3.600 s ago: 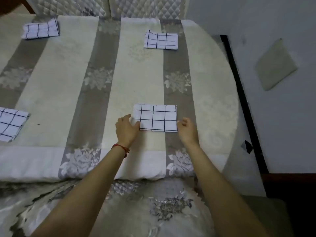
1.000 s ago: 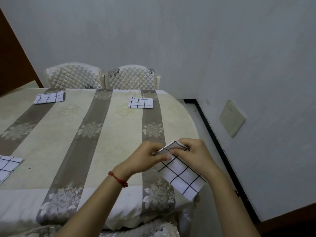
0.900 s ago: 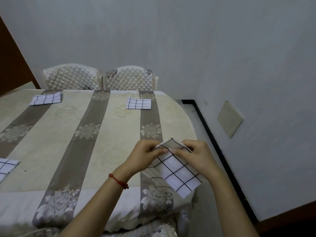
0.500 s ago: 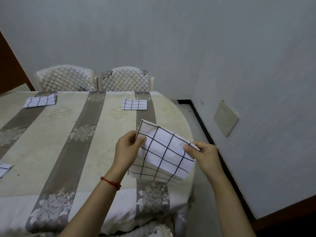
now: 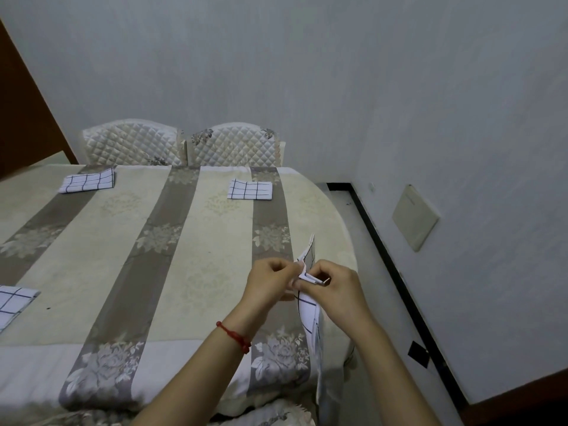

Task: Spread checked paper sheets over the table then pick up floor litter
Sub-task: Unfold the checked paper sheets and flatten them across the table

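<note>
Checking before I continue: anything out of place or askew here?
One small dark scrap lies on the floor by the black baseboard. Otherwise nothing: both hands pinch a checked sheet edge-on.

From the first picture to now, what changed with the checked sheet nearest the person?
The near checked sheet was lifted off the table; both the left hand and right hand now pinch it, hanging edge-on and partly unfolded. The three other folded sheets, such as the far one, stayed put.

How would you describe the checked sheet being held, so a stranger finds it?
Start at the striped table, near its right edge. The held sheet hangs there edge-on, pinched by the left hand and right hand; the other checked sheets lie flat and folded.
</note>
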